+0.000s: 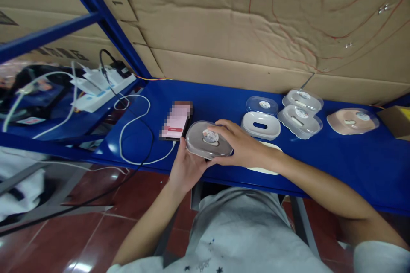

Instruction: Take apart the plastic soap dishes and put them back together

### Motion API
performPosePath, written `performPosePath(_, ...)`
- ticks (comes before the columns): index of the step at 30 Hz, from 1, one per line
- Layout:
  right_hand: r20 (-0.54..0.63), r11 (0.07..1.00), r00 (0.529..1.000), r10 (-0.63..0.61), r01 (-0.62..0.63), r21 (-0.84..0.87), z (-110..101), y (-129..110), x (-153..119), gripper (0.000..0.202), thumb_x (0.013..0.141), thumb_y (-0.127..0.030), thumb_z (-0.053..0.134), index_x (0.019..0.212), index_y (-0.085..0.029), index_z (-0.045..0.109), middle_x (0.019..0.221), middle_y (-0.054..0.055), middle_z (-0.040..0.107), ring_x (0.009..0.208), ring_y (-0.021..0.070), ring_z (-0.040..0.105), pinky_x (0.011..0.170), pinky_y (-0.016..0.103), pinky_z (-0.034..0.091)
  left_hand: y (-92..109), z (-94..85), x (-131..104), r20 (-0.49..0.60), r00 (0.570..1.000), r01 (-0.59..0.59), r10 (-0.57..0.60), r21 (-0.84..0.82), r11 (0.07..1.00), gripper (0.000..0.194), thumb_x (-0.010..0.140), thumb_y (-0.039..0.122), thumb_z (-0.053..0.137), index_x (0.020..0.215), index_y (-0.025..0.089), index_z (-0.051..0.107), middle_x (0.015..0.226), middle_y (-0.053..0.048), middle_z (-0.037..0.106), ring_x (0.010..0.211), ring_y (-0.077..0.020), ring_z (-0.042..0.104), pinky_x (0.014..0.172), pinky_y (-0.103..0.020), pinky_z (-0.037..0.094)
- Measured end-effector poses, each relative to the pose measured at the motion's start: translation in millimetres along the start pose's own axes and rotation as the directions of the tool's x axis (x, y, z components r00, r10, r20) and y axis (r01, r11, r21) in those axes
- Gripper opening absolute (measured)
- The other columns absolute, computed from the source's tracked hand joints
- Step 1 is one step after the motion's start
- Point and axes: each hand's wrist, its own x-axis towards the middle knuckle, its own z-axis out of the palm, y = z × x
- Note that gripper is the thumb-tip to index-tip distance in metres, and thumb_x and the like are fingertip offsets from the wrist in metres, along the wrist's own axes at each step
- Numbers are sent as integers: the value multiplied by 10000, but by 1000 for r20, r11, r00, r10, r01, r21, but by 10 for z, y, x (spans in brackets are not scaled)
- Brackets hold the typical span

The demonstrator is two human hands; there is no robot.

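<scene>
Both of my hands hold a grey oval case with a clear lid (198, 138) above the front edge of the blue table. My left hand (187, 166) supports it from below and at its left side. My right hand (238, 143) grips its right side, with fingers over the top near a round label. Just behind the case lies a phone (175, 121) with a lit screen and a white cable. A white oval box (261, 126) with a dark slot stands to the right, a clear lid (262, 105) behind it. My right forearm partly covers a cream oval piece (264, 170).
Two clear-lidded cases (301, 121) (303, 100) and a peach case (352, 120) stand farther right on the blue table (368, 166). A power strip (104, 94) with cables lies at the left. Cardboard (208, 30) rises behind; a blue frame (112, 21) stands left.
</scene>
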Motion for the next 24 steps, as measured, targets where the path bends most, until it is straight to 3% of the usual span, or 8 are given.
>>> performPosePath(4, -10, 999, 1000, -11, 11, 30, -15, 40, -10, 810, 903, -432, 784, 1599, -305, 389, 1662, 146, 377, 1554, 329, 401, 1256, 548, 404, -15, 33, 9, -27, 999, -30, 30, 11, 999, 600, 1089, 617, 379, 1564, 286, 533, 1437, -98, 706, 1283, -293, 676, 915, -401, 631)
performPosePath(13, -96, 993, 993, -63, 53, -107, 164, 78, -65, 753, 1021, -579, 612, 1642, -243, 352, 1699, 217, 347, 1571, 378, 380, 1237, 624, 406, -21, 62, 13, -48, 999, -26, 24, -45, 999, 584, 1106, 597, 331, 1532, 274, 566, 1424, -92, 713, 1217, -277, 706, 887, -376, 625)
performPosePath(19, -103, 987, 991, -80, 64, -147, 224, 126, -81, 758, 1051, -572, 555, 1688, -272, 273, 1722, 205, 321, 1593, 377, 340, 1236, 657, 392, -19, 52, 11, -55, 998, -10, 5, -82, 997, 602, 1101, 601, 354, 1612, 302, 462, 1454, -91, 697, 1278, -297, 681, 984, -432, 596)
performPosePath(24, -139, 982, 985, -102, 77, -173, 266, 146, -92, 747, 1046, -575, 560, 1681, -270, 310, 1722, 191, 333, 1589, 375, 341, 1242, 646, 389, -16, 46, 13, -53, 999, -8, 5, -61, 998, 595, 1101, 603, 348, 1578, 286, 509, 1476, -96, 682, 1283, -300, 679, 973, -431, 603)
